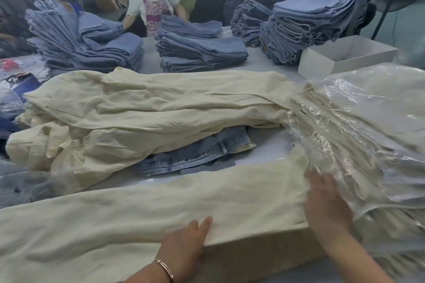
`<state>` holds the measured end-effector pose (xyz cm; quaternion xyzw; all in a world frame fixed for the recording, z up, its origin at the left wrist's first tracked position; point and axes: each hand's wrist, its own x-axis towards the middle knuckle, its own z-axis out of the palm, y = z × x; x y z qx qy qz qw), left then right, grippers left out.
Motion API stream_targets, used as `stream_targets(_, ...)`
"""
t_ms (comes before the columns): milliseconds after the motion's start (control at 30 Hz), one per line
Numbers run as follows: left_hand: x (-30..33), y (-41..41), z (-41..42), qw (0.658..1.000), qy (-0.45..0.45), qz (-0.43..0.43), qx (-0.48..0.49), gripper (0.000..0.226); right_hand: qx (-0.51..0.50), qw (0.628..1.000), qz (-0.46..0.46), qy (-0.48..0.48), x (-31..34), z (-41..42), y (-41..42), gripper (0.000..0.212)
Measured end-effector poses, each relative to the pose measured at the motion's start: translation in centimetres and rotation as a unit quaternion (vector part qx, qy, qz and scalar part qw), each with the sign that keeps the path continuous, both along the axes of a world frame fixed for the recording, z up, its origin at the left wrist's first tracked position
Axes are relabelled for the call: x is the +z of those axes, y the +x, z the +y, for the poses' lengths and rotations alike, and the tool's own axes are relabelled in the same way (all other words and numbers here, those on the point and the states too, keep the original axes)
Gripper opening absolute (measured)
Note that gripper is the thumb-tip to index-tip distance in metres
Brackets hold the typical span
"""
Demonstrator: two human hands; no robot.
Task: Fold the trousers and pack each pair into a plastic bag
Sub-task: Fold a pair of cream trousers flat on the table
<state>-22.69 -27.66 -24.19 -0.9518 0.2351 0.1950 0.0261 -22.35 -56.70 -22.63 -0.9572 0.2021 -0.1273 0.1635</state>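
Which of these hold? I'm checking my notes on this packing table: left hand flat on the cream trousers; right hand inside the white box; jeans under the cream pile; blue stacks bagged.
1. The left hand lies flat on the cream trousers. True.
2. The right hand is inside the white box. False: it rests by the plastic bags.
3. Jeans show under the cream pile. True.
4. The blue stacks are bagged. False: no plastic shows on them.
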Motion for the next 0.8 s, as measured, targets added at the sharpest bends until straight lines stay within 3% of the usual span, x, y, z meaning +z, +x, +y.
stream_targets(33, -0.1, 0.0, 0.1, 1.000, -0.003, 0.029, -0.010, 0.078, 0.025, 0.993, 0.099, -0.058, -0.6, 0.1, -0.5, 0.045)
stream_targets(67, -0.1, 0.1, 0.3, 0.998, -0.007, 0.064, -0.022, 0.077, 0.041, 0.984, 0.142, -0.097, -1.2, 0.3, -1.1, 0.044)
stream_targets(200, 0.5, 0.5, 1.8, 0.968, -0.132, 0.211, -0.044, 0.059, 0.015, 0.966, 0.187, -0.179, -1.5, 0.9, -1.9, 0.045)
stream_targets(267, 0.1, 1.5, 2.6, 0.960, -0.219, 0.176, -0.003, 0.038, 0.035, 0.973, 0.163, -0.159, -1.7, 1.0, -1.4, 0.058)
stream_targets(333, -0.5, 3.5, 3.6, 0.957, -0.277, 0.034, 0.076, 0.015, 0.105, 0.985, 0.080, -0.114, -1.8, 1.5, -0.8, 0.063)
stream_targets(367, -0.9, 4.7, 4.2, 0.956, -0.267, -0.056, 0.107, 0.013, 0.164, 0.980, 0.069, -0.084, -2.0, 1.9, -0.5, 0.064)
stream_targets(433, -1.7, 6.9, 5.8, 0.957, -0.169, -0.175, 0.159, 0.036, 0.316, 0.941, 0.119, -0.016, -2.4, 3.3, -0.3, 0.069)
stream_targets(500, -2.7, 8.6, 7.5, 0.961, -0.079, -0.154, 0.215, 0.064, 0.424, 0.888, 0.176, -0.023, -3.0, 4.6, -0.7, 0.071)
stream_targets(633, -4.0, 10.5, 9.6, 0.967, -0.031, -0.058, 0.246, 0.081, 0.490, 0.864, 0.061, -0.094, -3.3, 5.7, -1.4, 0.027)
stream_targets(733, -2.6, 11.8, 9.7, 0.971, -0.002, -0.072, 0.226, 0.064, 0.475, 0.873, 0.062, -0.087, -3.0, 5.8, -0.7, 0.023)
stream_targets(800, -1.2, 12.4, 10.0, 0.977, -0.063, -0.057, 0.197, 0.048, 0.449, 0.885, 0.105, -0.061, -2.9, 5.6, -0.2, 0.008)
